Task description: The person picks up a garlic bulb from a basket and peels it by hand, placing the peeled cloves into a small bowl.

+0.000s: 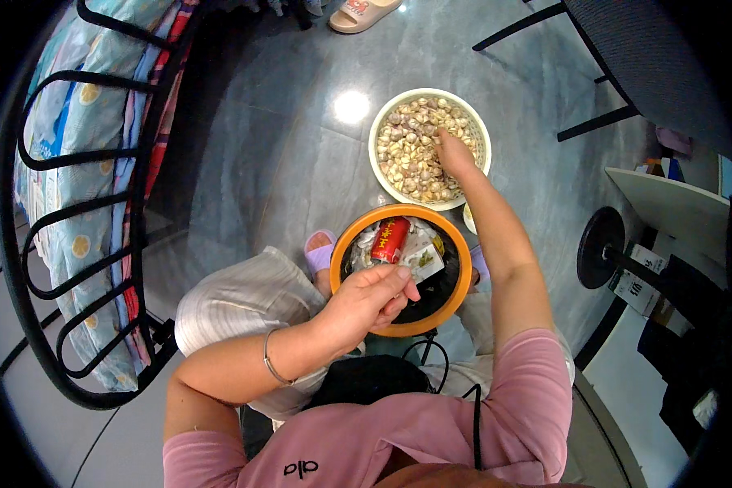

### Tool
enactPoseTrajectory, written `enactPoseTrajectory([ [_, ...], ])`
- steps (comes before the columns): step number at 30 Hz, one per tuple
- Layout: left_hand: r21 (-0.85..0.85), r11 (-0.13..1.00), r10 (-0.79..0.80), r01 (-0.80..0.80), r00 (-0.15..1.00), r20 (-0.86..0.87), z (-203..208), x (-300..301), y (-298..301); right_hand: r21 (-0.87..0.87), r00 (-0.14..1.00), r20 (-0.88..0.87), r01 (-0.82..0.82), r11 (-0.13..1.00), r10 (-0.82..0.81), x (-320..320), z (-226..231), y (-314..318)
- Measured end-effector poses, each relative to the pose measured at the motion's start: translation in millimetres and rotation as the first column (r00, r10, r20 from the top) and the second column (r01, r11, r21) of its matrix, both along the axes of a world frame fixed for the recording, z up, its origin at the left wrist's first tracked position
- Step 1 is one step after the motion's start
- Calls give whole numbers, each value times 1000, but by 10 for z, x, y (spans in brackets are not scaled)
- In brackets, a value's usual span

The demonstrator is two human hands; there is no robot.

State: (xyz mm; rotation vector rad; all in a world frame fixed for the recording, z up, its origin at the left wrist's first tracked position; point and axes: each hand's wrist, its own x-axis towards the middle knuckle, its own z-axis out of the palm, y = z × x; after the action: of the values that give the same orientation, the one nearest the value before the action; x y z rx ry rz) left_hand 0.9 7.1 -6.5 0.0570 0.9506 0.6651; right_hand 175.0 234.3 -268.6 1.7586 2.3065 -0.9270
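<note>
A round white basket point(375, 167) on the floor is filled with pale, purple-tinged garlic cloves point(413, 154). My right hand point(454, 154) reaches into its right side, fingertips down among the cloves, so their grip is hidden. Nearer to me stands an orange-rimmed bin point(343, 244) with a black lining. Above its near rim is my left hand point(376, 294), thumb and fingers pinched together; anything between them is too small to name. Inside the bin lie a red can point(390, 239), a white packet point(422, 262) and crumpled clear plastic.
A black metal bed frame point(150, 236) with patterned bedding runs along the left. Chair legs point(598, 124) stand at the upper right, with a round black weight point(601, 247) below. A slipper point(363, 15) lies at the far edge. A small pale dish point(468, 218) sits partly behind my right forearm.
</note>
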Motion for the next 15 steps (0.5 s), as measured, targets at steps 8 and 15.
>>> enactPoseTrajectory([
  [8, 6, 1000, 3, -3, 1000, -6, 14, 23, 16, 46, 986, -11, -164, 985, 164, -229, -263, -70],
  [15, -12, 1000, 0, 0, 1000, 1, -3, 3, 6, 7, 988, 88, -130, 991, 129, -328, -416, -212],
])
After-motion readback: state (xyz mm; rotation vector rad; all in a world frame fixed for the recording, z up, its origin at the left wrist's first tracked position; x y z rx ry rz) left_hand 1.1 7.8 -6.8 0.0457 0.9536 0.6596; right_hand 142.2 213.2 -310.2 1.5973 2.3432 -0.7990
